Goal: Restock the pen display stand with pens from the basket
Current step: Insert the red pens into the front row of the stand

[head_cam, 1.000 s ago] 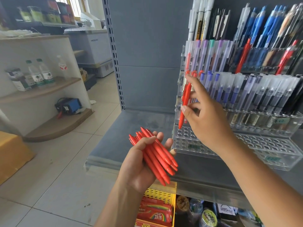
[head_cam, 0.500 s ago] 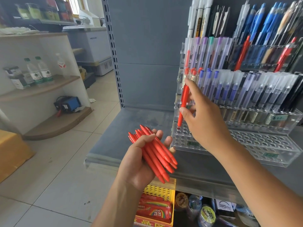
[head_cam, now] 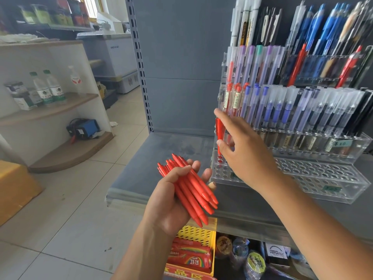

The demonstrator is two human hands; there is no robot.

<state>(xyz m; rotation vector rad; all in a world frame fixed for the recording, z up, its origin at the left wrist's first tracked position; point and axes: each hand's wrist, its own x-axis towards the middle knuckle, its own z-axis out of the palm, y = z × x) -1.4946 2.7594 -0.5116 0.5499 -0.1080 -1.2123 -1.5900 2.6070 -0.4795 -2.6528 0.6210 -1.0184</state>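
- The right hand (head_cam: 245, 156) pinches one red pen (head_cam: 220, 134) between thumb and fingers, the forefinger stretched out above the grip. The pen stands nearly upright, its tip at the holes in the left end of the clear pen stand (head_cam: 323, 178), straight below the grip.
- The left hand (head_cam: 171, 201) is closed round a bundle of red pens (head_cam: 193, 188), tips pointing down and away from the palm. It hangs below and to the left of the right hand's grip, well apart from the stand.
- Step in hand, as I judge it: seating this single pen in a front-row hole. Most holes to the right of the grip look empty, so the restock seems early.
- Next move likely calls for letting go once the pen sits, then drawing another from the bundle.
- The yellow basket (head_cam: 193, 233) sits beneath the left hand, under the grey shelf (head_cam: 171, 154).
- Readable writing: "VERSATILE" on a white box (head_cam: 276, 252) low down; a price tag (head_cam: 339, 143) on the stand, too small to be sure of.
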